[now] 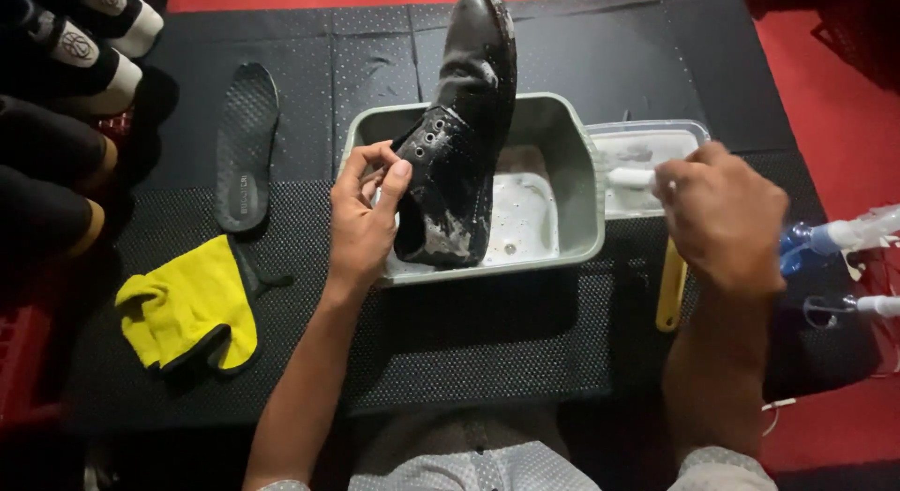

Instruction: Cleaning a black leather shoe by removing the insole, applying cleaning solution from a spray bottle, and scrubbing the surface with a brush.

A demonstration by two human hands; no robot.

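Note:
My left hand point(367, 217) grips a wet black leather shoe point(464, 125) by its opening, holding it heel-down and toe-up over a grey plastic tub point(574, 177). Soapy foam streaks the shoe's side and the tub holds shallow sudsy water. My right hand point(724, 214) is closed around a white brush handle point(630, 178) whose end reaches into a small clear container point(689, 132) of whitish liquid beside the tub.
A black insole point(246, 144) and a yellow cloth point(192, 308) lie left on the black perforated mat point(469, 332). Several shoes point(89, 50) stand at the far left. A yellow-handled tool point(669, 294) and clear spray bottles point(844, 238) sit at the right.

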